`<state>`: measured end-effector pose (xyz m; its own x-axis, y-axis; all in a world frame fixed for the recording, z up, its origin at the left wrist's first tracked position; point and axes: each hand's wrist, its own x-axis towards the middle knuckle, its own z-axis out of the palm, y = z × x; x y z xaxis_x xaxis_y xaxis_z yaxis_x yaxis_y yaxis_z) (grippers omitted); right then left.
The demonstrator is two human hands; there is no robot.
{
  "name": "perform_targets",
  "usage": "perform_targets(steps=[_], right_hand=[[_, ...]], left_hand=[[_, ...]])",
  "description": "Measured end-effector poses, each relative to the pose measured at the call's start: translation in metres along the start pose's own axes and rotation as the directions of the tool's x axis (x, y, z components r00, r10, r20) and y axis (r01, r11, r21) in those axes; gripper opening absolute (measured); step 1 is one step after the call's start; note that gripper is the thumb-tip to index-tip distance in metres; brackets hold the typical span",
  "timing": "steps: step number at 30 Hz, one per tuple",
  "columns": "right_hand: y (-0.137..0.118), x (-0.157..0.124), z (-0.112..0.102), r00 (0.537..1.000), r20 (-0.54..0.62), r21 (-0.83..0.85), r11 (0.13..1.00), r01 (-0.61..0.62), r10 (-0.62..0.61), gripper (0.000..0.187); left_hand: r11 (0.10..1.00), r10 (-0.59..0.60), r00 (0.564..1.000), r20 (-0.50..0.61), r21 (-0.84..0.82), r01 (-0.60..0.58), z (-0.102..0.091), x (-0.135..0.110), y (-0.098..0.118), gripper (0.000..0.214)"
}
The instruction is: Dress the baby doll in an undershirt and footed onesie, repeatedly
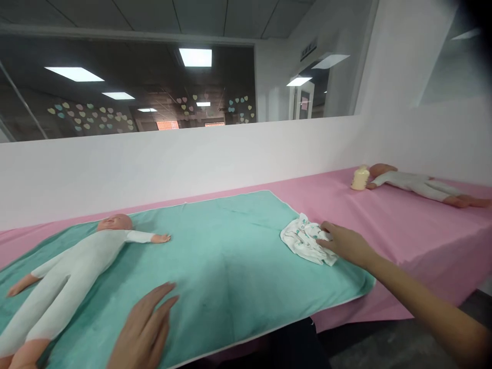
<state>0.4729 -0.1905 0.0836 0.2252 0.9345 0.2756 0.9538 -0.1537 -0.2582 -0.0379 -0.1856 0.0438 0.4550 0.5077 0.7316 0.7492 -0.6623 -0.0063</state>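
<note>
A baby doll (73, 271) in a white bodysuit lies on its back at the left end of a teal mat (226, 256). My left hand (144, 328) rests flat on the mat beside the doll, fingers stretched out, holding nothing. My right hand (344, 243) reaches out to the mat's right end and lies on a crumpled white patterned cloth (305, 240), fingers touching it, not clearly gripping.
The mat lies on a long table covered in pink cloth (403, 225). At the far right lie a second doll (418, 185) and a cream baby bottle (360, 178). A white wall with a window runs behind the table.
</note>
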Motion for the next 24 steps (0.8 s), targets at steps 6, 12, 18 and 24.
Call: perform_targets(steps=[6, 12, 18, 24], right_hand=[[-0.066, 0.012, -0.041, 0.996, -0.089, 0.489, 0.870, 0.058, -0.016, 0.031], [-0.150, 0.001, -0.059, 0.988, -0.044, 0.950, 0.299, 0.088, -0.150, 0.028], [-0.182, -0.002, -0.053, 0.977, -0.035, 0.995, -0.100, 0.014, -0.213, 0.022], [-0.149, 0.017, -0.003, 0.995, 0.100, 0.990, -0.096, -0.101, -0.011, 0.028]], left_hand=[[0.790, -0.199, 0.879, 0.433, -0.461, 0.405, 0.060, 0.078, 0.056, 0.037], [0.328, -0.119, 0.877, 0.465, -0.816, 0.477, 0.057, 0.151, 0.111, 0.077], [0.374, -0.380, 0.820, 0.428, -0.740, 0.560, 0.037, 0.166, 0.099, 0.040], [0.380, -0.549, 0.730, 0.407, -0.656, 0.652, 0.022, 0.153, 0.077, 0.036]])
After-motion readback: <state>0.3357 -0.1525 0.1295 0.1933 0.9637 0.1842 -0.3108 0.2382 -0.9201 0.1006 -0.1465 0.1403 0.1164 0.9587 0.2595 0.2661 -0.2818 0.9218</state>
